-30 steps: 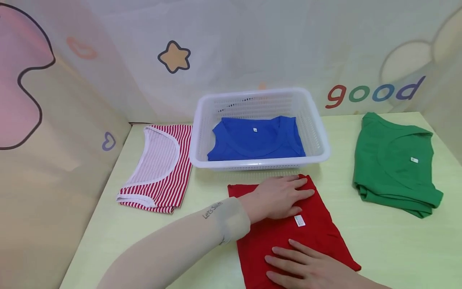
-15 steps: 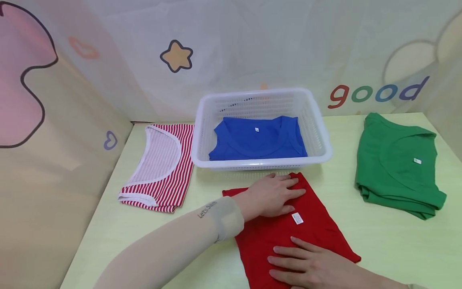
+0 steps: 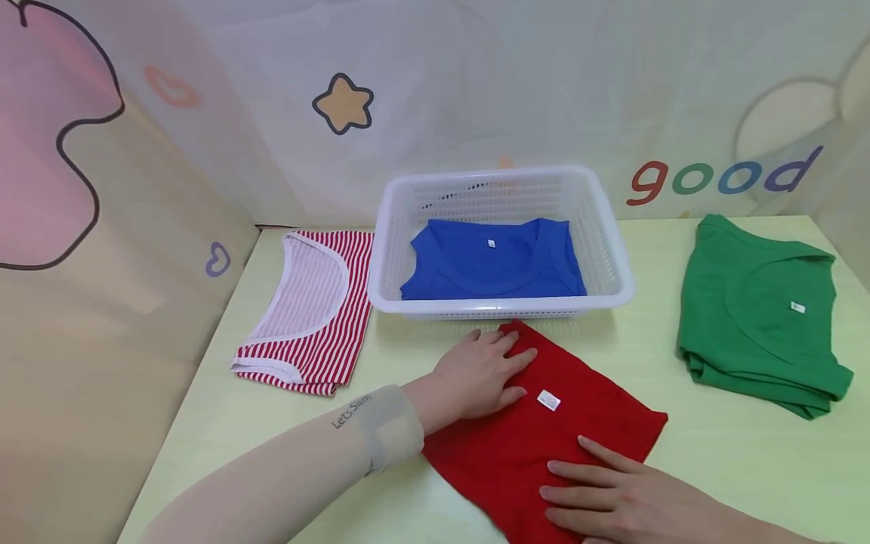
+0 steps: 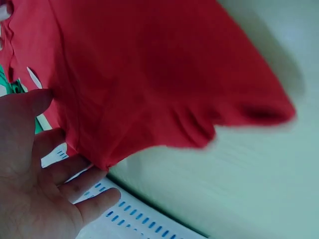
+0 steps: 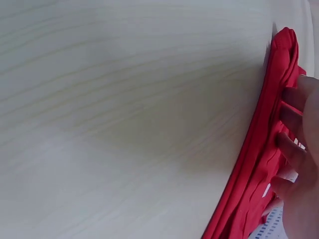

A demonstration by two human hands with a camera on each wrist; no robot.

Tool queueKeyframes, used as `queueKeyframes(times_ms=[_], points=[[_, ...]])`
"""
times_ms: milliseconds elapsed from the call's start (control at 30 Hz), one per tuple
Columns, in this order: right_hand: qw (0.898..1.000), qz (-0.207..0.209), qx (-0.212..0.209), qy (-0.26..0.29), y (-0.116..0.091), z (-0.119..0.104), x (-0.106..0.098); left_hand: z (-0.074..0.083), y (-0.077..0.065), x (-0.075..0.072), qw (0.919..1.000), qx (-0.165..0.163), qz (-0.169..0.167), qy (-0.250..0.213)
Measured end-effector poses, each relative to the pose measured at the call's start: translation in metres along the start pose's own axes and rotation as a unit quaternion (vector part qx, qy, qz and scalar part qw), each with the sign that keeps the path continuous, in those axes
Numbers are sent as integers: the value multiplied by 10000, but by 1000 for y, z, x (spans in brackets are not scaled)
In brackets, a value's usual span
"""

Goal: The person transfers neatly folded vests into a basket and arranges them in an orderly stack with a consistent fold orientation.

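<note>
A folded red top (image 3: 578, 397) with a small white tag (image 3: 548, 400) lies on the table at a slant, in front of the basket. My left hand (image 3: 472, 378) rests on its upper left part, fingers spread toward the far corner. On the lower right part lies my right hand (image 3: 612, 495), fingers straight and apart. The left wrist view has the left hand (image 4: 40, 184) at the edge of the red cloth (image 4: 144, 69). In the right wrist view, the fingers of the right hand (image 5: 301, 149) lie against the layered red folds (image 5: 259, 144).
A white plastic basket (image 3: 503, 306) at the back holds a folded blue top (image 3: 485, 264). To its left lies a red-and-white striped top (image 3: 340, 325), close to the basket's side. A folded green top (image 3: 754, 310) sits at the right. A printed cloth wall (image 3: 476, 98) rises behind.
The red top has turned counterclockwise under both hands: its far corner went left and its right corner went away from me. My left hand moved left, my right hand slightly right.
</note>
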State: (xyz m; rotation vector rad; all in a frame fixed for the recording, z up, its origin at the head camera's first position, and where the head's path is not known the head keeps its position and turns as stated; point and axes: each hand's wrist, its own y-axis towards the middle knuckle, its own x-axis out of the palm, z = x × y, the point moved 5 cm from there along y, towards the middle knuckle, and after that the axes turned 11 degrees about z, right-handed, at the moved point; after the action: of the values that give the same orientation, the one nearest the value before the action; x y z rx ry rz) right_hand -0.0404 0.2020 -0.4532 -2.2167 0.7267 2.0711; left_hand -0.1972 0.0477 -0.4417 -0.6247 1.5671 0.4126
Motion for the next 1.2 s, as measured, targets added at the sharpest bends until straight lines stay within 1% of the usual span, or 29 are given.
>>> queueKeyframes(times_ms=[133, 300, 400, 533, 633, 733, 767, 800, 833, 867, 900, 933, 967, 1000, 1033, 1067, 1133, 1167, 1200], points=[[10000, 3, 77, -21, -9, 3, -4, -7, -11, 2, 9998, -162, 109, -27], [9994, -52, 323, 75, -18, 7, -5, -15, -26, 4, 9984, -448, 222, -279], [9986, -107, 502, 130, -21, 9, -6, -17, -33, 4, 9979, -546, 238, -263], [9977, -190, 622, 172, -23, 12, -6, -18, -37, 5, 9974, -593, 317, -245], [9977, -264, 595, 188, -23, 13, -5, -17, -37, 6, 9968, -623, 391, -301], [9975, -300, 586, 252, -25, 13, -4, -18, -37, 4, 9956, -677, 404, -515], [9966, -306, 681, 347, -26, 14, -4, -19, -38, 4, 9945, -717, 399, -654], [9936, -347, 918, 559, -28, 14, -3, -20, -39, 3, 9927, -779, 408, -826], [9842, -458, 1371, 1024, -30, 16, -3, -23, -41, 1, 9897, -864, 421, -1057], [9672, -561, 1915, 1570, -34, 19, -3, -26, -44, 0, 9851, -976, 445, -1347], [9438, -542, 2477, 2118, -37, 22, -4, -29, -48, -2, 9786, -1108, 481, -1668], [9104, -505, 3104, 2688, -42, 27, -5, -34, -52, -3, 9699, -1254, 542, -2018], [8682, -431, 3728, 3246, -47, 31, -7, -39, -56, -4, 9591, -1409, 612, -2379], [8210, -313, 4294, 3750, -52, 36, -10, -45, -61, -5, 9452, -1597, 662, -2770], [7749, -172, 4752, 4164, -58, 41, -12, -51, -66, -5, 9298, -1780, 710, -3142], [7442, -43, 4976, 4456, -62, 46, -15, -56, -70, -5, 9119, -1981, 726, -3521], [6887, 154, 5297, 4948, -69, 53, -18, -67, -78, -4, 8782, -2347, 729, -4104], [6632, 237, 5395, 5182, -72, 56, -19, -71, -82, -3, 8636, -2536, 689, -4303], [6433, 295, 5440, 5379, -75, 59, -20, -75, -85, -1, 8501, -2717, 636, -4465]])
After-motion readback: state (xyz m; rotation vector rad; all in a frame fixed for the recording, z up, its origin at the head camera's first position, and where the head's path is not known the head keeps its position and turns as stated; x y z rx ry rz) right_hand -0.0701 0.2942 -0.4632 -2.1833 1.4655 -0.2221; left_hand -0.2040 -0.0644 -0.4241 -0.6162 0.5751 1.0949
